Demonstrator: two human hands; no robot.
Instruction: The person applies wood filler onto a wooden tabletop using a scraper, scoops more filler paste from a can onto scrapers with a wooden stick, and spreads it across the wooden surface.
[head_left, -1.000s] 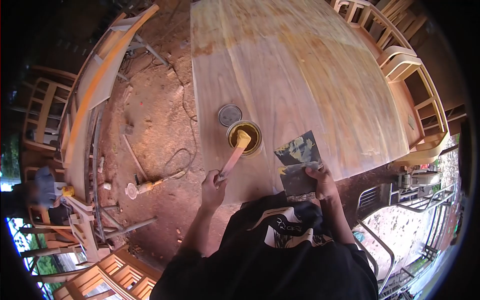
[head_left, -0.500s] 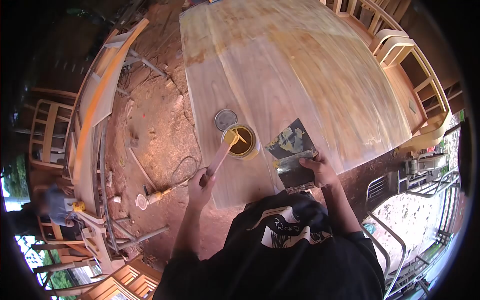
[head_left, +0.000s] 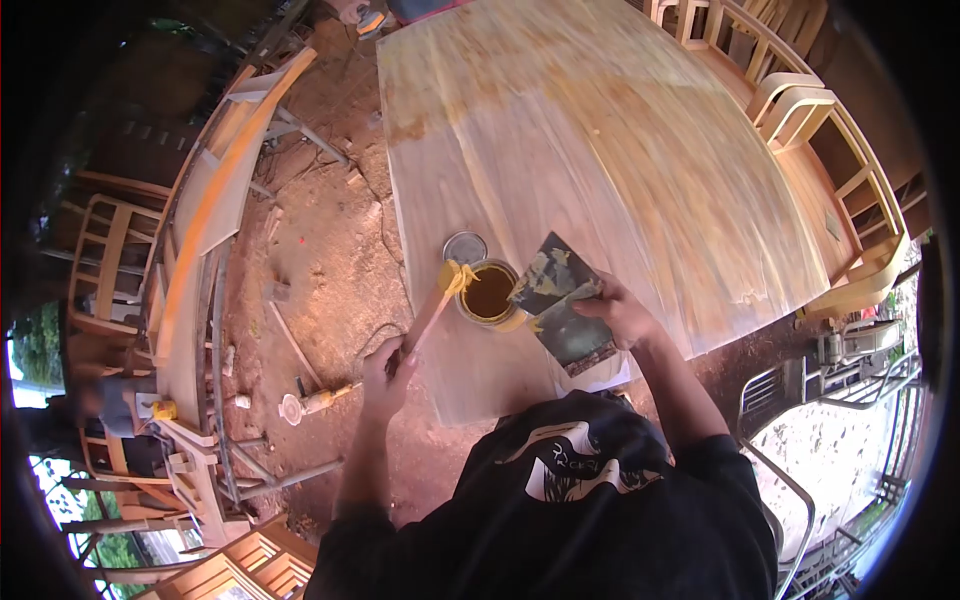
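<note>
My left hand point(head_left: 388, 372) is closed round the lower end of a wooden stick point(head_left: 428, 322). Yellow paste point(head_left: 457, 277) coats the stick's top end, which is over the left rim of an open tin point(head_left: 490, 293) of brownish-yellow paste. Behind the tin lies a round metal lid point(head_left: 465, 248). My right hand point(head_left: 617, 308) grips two dark flat scrapers, with the thumb on top. The upper scraper point(head_left: 552, 268) has yellowish smears; the lower scraper point(head_left: 575, 338) has a little yellow at its left edge. Both scrapers are just right of the tin, above the wooden panel point(head_left: 500, 160).
Wooden frames point(head_left: 840, 170) line the right side, and a metal rack point(head_left: 790, 500) is at the lower right. A power tool point(head_left: 310, 403) lies on the ground at left. Another person point(head_left: 120, 405) is at the far left; a person's hand point(head_left: 350, 10) is at the top by a sander point(head_left: 371, 22).
The stick's coated end has risen out of the tin and moved left to its rim. My right hand has brought the scrapers closer to the tin. A person's hand and sander have come into view.
</note>
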